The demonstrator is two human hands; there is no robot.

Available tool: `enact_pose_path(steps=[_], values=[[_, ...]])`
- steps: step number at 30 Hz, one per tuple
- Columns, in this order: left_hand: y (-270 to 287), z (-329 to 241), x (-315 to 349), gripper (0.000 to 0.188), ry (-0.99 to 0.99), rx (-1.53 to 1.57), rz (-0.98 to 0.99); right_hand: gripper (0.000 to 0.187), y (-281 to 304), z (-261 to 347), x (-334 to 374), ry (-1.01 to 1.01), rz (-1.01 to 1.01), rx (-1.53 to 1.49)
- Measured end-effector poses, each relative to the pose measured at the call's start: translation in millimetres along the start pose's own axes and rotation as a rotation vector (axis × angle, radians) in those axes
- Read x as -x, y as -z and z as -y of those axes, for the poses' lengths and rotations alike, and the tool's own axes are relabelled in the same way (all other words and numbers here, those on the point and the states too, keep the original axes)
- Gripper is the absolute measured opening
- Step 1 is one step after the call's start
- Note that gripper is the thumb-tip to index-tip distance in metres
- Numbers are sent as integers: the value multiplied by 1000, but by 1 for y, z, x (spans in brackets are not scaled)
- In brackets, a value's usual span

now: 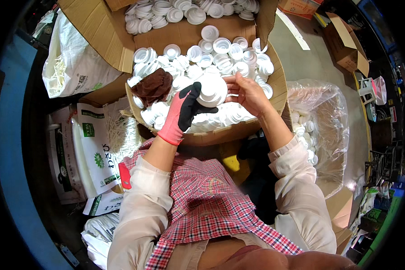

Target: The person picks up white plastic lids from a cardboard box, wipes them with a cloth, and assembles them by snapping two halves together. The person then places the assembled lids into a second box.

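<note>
A round, stepped white plastic lid (212, 91) is held over a big cardboard box (198, 33). My left hand (189, 108), in a pink glove with black fingers and palm, grips it from the left and below. My right hand (249, 93) is bare; its fingers are apart, with their tips at the lid's right edge. Whether they press on it is hard to see. Beneath both hands, many similar white plastic lids (171, 51) fill the box loosely. A crumpled dark brown cloth (153, 87) lies on them, left of my gloved hand.
On the right stands a box lined with clear plastic (321, 117), holding white pieces (307, 132). At left are a white sack (76, 58) and a printed bag (94, 144) beside thin white plastic strips (121, 130). An open carton (346, 42) sits at the far right.
</note>
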State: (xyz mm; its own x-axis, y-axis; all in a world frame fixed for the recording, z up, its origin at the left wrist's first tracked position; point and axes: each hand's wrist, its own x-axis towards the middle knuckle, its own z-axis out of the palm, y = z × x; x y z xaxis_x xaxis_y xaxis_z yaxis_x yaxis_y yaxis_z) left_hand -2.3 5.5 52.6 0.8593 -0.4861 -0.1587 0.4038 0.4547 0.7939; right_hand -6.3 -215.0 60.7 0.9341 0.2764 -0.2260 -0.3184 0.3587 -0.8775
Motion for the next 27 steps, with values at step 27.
enact_pose_path(steps=[27], values=[[-1,24,-15,32,-159,-645,-195,69,-9,-4,24,639,64,1178]])
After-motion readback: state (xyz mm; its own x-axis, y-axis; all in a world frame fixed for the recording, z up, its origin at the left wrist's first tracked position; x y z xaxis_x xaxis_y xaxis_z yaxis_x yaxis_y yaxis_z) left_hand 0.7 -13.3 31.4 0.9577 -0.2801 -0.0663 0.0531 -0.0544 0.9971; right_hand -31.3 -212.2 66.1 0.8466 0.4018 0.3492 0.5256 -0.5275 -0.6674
